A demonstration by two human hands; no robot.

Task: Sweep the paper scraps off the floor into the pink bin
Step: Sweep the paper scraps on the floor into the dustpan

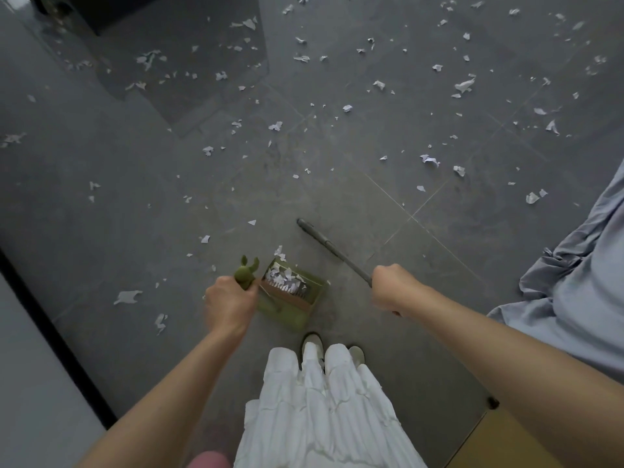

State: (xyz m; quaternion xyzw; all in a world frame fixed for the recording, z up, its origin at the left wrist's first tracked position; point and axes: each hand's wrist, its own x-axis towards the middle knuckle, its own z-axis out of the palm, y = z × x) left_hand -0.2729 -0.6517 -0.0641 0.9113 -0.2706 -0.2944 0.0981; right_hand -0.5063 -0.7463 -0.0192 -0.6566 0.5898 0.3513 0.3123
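Left hand: left hand [229, 302], lower centre of frame, fingers curled round the green, rabbit-eared handle [245, 272] of the dustpan [293, 298].
Right hand: right hand [393, 285], right of centre, fist closed round a dark broom handle [332, 250] that slants toward frame centre; broom head not visible.
Dustpan: green, directly ahead of the shoes [312, 342], holding a small heap of white scraps against its comb teeth.
Paper scraps: paper scraps [464, 85] lie thickly across the upper half of frame, thinner at left; most of the job appears outstanding.
Pink bin: a pink rim [208, 459] at the bottom edge, left of the white skirt [324, 413], is probably the bin.
Step in hand: judged to be carrying a load to the bin or setting up another gather.
Recommendation: keep the pan level; tip only once over the bin; use short strokes, as light scraps scatter.
Floor: dark grey tiles [410, 217] with pale joints, smooth.
Room: grey fabric [580, 282] at right edge; black-edged threshold at lower left; tan surface at lower right.
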